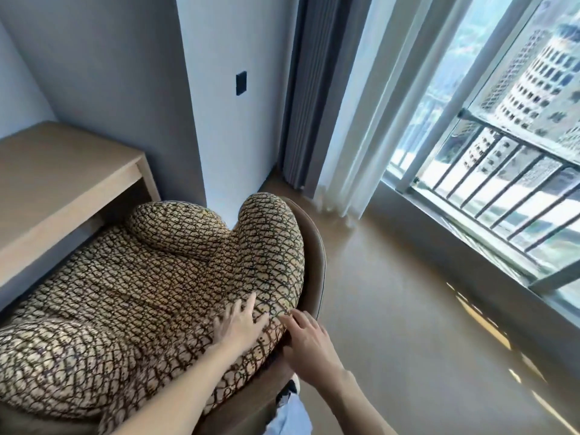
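A big padded cushion (150, 277) in a beige and dark patterned fabric fills a brown chair (317, 255). My left hand (240, 324) lies flat on the cushion's near right part, fingers spread and straight. My right hand (309, 340) rests beside it at the cushion's right edge, where the cushion meets the chair's rim, fingers extended and touching the fabric. Neither hand grips anything that I can see.
A light wooden desk (62, 183) stands to the left, with the chair pushed partly under it. A white wall corner (238, 136) rises behind. Curtains (354, 120) and a tall window with a railing (502, 171) are on the right, above beige floor (392, 309).
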A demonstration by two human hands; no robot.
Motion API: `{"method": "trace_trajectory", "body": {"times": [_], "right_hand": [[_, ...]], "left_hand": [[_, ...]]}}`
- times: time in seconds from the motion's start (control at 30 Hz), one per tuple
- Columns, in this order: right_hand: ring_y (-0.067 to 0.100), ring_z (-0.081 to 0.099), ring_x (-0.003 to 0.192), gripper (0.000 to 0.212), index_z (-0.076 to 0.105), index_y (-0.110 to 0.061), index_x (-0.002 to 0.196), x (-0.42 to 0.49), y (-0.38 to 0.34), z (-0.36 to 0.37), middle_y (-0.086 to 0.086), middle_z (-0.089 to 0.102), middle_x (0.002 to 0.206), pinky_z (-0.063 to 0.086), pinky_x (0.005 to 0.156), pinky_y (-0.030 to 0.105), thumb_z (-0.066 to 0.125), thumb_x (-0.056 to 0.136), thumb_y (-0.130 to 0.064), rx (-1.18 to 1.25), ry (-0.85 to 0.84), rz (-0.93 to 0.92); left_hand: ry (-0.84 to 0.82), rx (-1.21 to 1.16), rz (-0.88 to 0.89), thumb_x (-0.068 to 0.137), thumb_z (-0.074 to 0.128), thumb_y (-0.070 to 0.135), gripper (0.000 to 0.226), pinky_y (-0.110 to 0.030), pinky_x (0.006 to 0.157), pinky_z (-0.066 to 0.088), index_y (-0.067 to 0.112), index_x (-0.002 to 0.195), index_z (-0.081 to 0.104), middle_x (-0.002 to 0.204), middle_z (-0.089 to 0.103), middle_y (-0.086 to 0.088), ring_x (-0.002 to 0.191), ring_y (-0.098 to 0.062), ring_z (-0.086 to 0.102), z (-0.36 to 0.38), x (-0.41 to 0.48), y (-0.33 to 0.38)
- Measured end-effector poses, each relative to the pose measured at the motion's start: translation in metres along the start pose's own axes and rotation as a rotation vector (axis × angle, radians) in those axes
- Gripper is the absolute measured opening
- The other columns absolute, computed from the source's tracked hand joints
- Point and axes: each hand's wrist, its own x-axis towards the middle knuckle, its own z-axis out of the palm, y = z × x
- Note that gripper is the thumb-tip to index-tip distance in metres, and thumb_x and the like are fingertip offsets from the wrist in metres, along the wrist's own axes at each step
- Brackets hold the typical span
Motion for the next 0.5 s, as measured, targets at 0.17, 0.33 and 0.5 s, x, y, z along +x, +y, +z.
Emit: {"method": "trace_trajectory", "body": {"times": [0.17, 0.33, 0.5], "right_hand": [[0.024, 0.026, 0.155, 0.054, 0.04, -0.023, 0.154, 0.073, 0.056, -0.015, 0.0, 0.037, 0.163, 0.031, 0.124, 0.043, 0.052, 0.103, -0.036, -0.064, -0.102, -0.095], [0.024, 0.016, 0.161, 0.054, 0.037, -0.023, 0.158, 0.15, 0.075, -0.031, 0.002, 0.028, 0.171, 0.023, 0.129, 0.047, 0.048, 0.107, -0.039, -0.161, -0.145, -0.336], [0.022, 0.011, 0.162, 0.051, 0.037, -0.029, 0.155, 0.218, 0.082, -0.04, 0.0, 0.025, 0.173, 0.019, 0.13, 0.054, 0.048, 0.106, -0.038, -0.284, -0.15, -0.504]], "left_hand": [[0.18, 0.1, -0.063, 0.093, 0.014, 0.084, 0.089, -0.067, 0.119, 0.021, 0.031, 0.164, 0.023, 0.164, 0.04, -0.014, 0.151, -0.039, 0.036, 0.057, 0.028, 0.012], [0.192, 0.104, -0.085, 0.096, 0.027, 0.079, 0.082, -0.067, 0.116, 0.033, 0.028, 0.159, 0.037, 0.156, 0.051, -0.015, 0.144, -0.038, 0.048, 0.058, 0.033, 0.011], [0.154, 0.077, -0.141, 0.096, 0.027, 0.082, 0.081, -0.071, 0.114, 0.037, 0.03, 0.158, 0.039, 0.158, 0.048, -0.014, 0.145, -0.037, 0.047, 0.053, 0.03, 0.02]]}}
